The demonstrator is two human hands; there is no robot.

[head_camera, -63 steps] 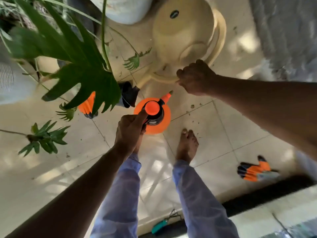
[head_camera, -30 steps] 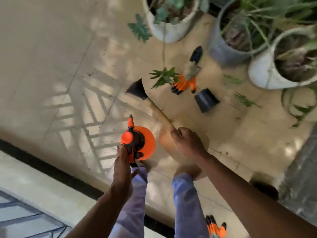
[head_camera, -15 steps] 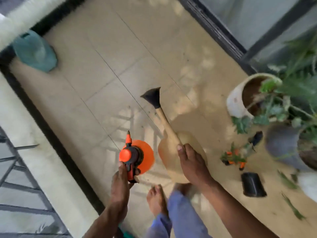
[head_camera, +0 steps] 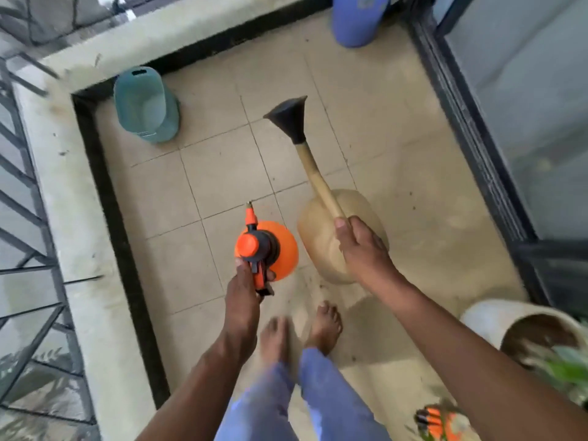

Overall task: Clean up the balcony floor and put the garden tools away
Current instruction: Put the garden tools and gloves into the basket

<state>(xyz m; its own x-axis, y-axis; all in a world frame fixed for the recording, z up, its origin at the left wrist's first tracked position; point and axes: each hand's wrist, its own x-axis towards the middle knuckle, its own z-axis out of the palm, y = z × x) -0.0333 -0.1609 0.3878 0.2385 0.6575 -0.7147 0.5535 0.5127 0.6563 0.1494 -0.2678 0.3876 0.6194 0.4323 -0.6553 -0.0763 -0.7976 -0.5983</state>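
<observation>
My left hand (head_camera: pixel 243 289) grips the handle of an orange pump sprayer (head_camera: pixel 280 249), which hangs above the tiled floor with its nozzle pointing away from me. My right hand (head_camera: pixel 362 249) holds a beige watering can (head_camera: pixel 321 227) by its handle; the long spout ends in a black rose (head_camera: pixel 288 117) and points forward. Both are carried in front of my bare feet. An orange and black garden glove (head_camera: pixel 440 421) lies on the floor at the lower right.
A teal bucket (head_camera: pixel 144 105) stands in the far left corner by the low parapet wall (head_camera: pixel 76 198). A blue container (head_camera: pixel 359 19) sits at the far end. A glass sliding door (head_camera: pixel 525 106) runs along the right. A white pot with soil (head_camera: pixel 525 329) stands at the right.
I have turned away from the plant pots toward the balcony's far corner, still carrying the sprayer and the watering can. The teal bucket and blue container have come into view.
</observation>
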